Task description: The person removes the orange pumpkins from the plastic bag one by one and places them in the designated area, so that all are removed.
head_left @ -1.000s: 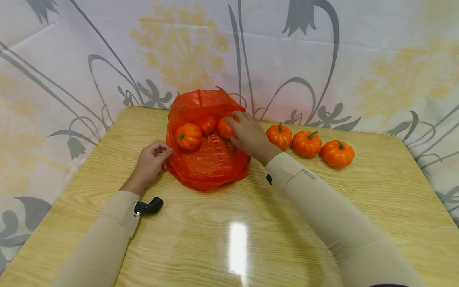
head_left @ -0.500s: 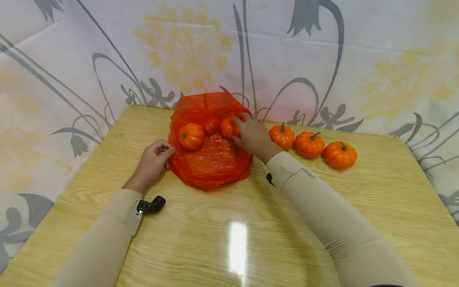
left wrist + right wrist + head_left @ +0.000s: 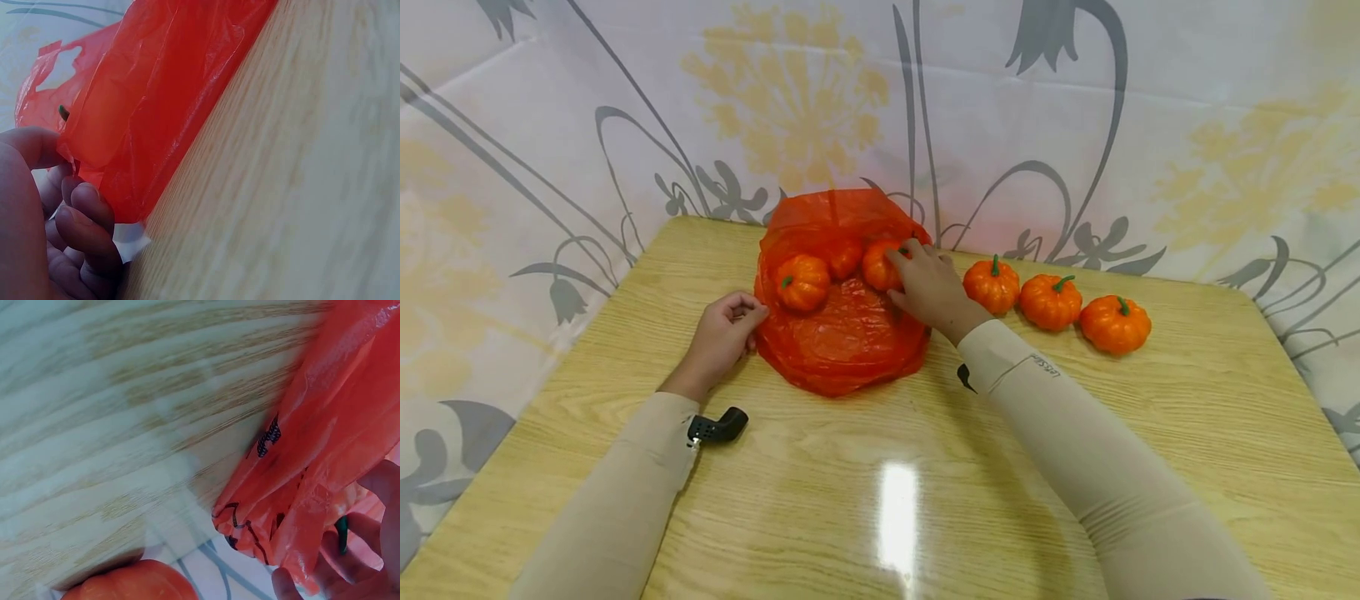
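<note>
A red plastic bag [image 3: 842,346] lies with its mouth open on the wooden table. Inside rest three small orange pumpkins with green stems: one at the left [image 3: 802,283], one further back [image 3: 844,258] and one at the right [image 3: 882,265]. My left hand [image 3: 724,333] pinches the bag's left rim between thumb and index finger; the left wrist view shows the other fingers curled. At the bag's right side, my right hand [image 3: 934,287] has its thumb and fingers about the right pumpkin, close to its stem [image 3: 342,532]. The hand hides part of that pumpkin.
To the right of the bag stand three more orange pumpkins in a row: one nearest the bag [image 3: 992,286], a middle one [image 3: 1051,302] and a right one [image 3: 1116,324]. A flower-patterned cloth [image 3: 985,108] hangs behind the table [image 3: 820,500].
More of the right pumpkin and its stem shows beside my right fingers, which have shifted slightly. The left hand keeps its pinch on the rim. The whole view has drifted a little.
</note>
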`<state>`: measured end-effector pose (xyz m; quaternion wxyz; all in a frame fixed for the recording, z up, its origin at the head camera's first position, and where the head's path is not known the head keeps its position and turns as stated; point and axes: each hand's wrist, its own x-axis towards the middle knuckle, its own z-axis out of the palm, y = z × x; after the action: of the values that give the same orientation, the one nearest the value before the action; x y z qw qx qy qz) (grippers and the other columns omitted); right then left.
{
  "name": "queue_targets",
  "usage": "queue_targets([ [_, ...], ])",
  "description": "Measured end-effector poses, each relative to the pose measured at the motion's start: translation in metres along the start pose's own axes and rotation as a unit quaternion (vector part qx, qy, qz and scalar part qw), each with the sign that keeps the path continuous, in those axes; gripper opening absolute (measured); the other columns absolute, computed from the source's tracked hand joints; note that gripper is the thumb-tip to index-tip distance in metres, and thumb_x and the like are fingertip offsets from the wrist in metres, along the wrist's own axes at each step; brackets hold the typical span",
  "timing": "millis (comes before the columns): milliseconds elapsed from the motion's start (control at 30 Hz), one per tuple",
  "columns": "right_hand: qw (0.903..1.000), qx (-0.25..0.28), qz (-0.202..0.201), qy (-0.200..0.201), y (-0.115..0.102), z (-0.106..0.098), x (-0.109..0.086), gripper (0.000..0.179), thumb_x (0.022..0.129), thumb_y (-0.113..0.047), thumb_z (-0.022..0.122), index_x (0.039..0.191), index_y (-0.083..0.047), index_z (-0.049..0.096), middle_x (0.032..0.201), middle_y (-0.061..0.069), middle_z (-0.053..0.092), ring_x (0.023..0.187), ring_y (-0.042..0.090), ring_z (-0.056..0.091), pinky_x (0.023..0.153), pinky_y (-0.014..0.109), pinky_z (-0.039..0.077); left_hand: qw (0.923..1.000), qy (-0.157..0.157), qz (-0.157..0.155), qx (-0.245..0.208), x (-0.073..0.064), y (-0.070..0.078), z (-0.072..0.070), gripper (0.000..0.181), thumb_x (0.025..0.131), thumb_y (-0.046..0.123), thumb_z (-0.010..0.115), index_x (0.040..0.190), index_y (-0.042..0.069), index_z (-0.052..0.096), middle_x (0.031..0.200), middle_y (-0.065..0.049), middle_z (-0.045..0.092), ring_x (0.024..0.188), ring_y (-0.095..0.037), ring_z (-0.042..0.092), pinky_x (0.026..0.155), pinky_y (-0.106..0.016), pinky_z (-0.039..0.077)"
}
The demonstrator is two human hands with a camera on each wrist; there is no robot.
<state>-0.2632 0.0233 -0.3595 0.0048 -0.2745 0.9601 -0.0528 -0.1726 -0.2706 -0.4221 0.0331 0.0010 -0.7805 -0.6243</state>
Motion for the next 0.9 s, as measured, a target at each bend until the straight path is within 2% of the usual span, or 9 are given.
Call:
queue_targets([
  [367,0.9989,0.045,0.001,-0.008,-0.002,0.005,-0.003,0.056,0.095,-0.028,0.070,0.139,-0.005,0.044,0.148,0.018,0.042,0.130,0.036,0.052,0.112,0.053,0.042,1.0000,-0.007,-0.005,0.003,0.000,-0.002,0.001,0.016,0.100,0.018,0.060,0.097,0.003,0.056,0.070,0.009,0.056,0.050,-0.008,0.047,0.046,-0.022,0.045],
  [633,0.9976,0.069,0.010,0.001,-0.009,0.011,-0.003,0.059,0.093,-0.039,0.071,0.134,-0.007,0.044,0.136,0.014,0.048,0.100,0.034,0.063,0.098,0.050,0.053,0.9999,-0.010,-0.008,0.006,0.000,-0.003,0.001,0.018,0.100,0.019,0.060,0.096,0.002,0.056,0.068,0.008,0.054,0.050,-0.008,0.047,0.046,-0.022,0.045],
  [767,0.9964,0.081,0.012,0.020,-0.012,0.012,-0.001,0.058,0.091,-0.041,0.072,0.130,-0.007,0.046,0.135,0.013,0.049,0.095,0.033,0.061,0.096,0.048,0.055,0.9999,-0.010,-0.001,0.007,0.001,-0.003,0.000,0.018,0.101,0.019,0.060,0.097,0.002,0.056,0.070,0.007,0.055,0.051,-0.008,0.047,0.047,-0.023,0.045],
  [900,0.9954,0.090,0.006,0.031,-0.014,0.011,-0.001,0.054,0.091,-0.038,0.074,0.127,-0.008,0.048,0.134,0.013,0.049,0.096,0.032,0.060,0.096,0.047,0.053,0.9999,-0.009,-0.003,0.010,0.001,-0.001,-0.001,0.020,0.101,0.021,0.060,0.098,0.002,0.056,0.071,0.008,0.055,0.052,-0.008,0.047,0.048,-0.022,0.045],
])
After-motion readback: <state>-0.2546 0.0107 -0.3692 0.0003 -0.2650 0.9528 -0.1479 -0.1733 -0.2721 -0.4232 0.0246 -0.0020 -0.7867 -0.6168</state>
